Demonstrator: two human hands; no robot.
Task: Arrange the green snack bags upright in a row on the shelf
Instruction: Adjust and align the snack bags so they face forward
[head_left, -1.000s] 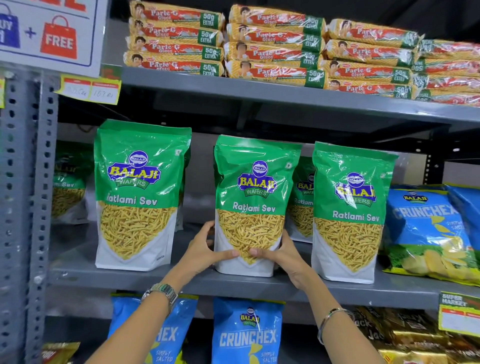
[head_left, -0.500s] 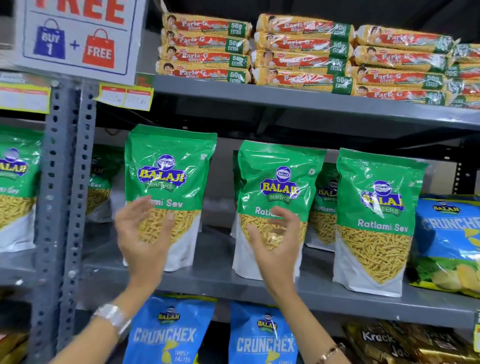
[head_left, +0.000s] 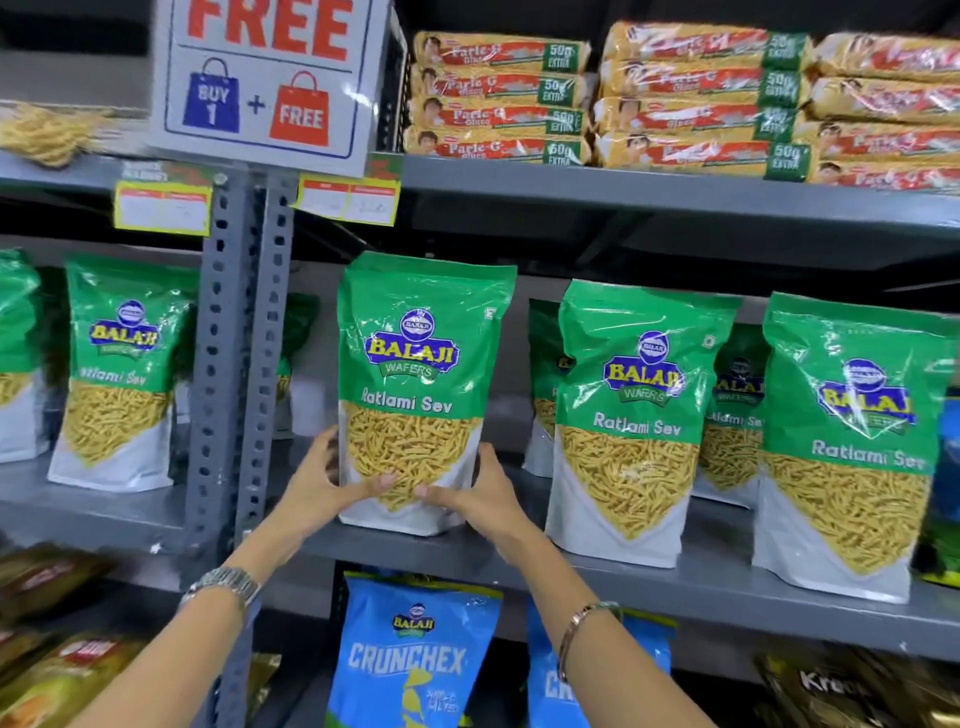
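a person's left hand (head_left: 317, 488) and right hand (head_left: 478, 501) are clasping the lower part of a green snack bag (head_left: 421, 384) marked "ratlami sev", standing upright at the front edge of the grey metal shelf (head_left: 649, 582). the fingers of each hand are wrapping round a side of the bag while both thumbs are pressing against its front, nearly meeting over the clear window. two more green bags, one (head_left: 636, 415) just to the right and another (head_left: 852, 441) beyond it, are standing upright along the same shelf, with further bags tucked behind them. a wristwatch (head_left: 223, 584) is showing on the left wrist and a bangle (head_left: 587, 623) on the right. biscuit packs (head_left: 685, 98) are lying stacked on the shelf above, beside a "buy 1 + free" sign (head_left: 265, 83). blue crunchex bags (head_left: 410, 654) are sitting on the shelf below.
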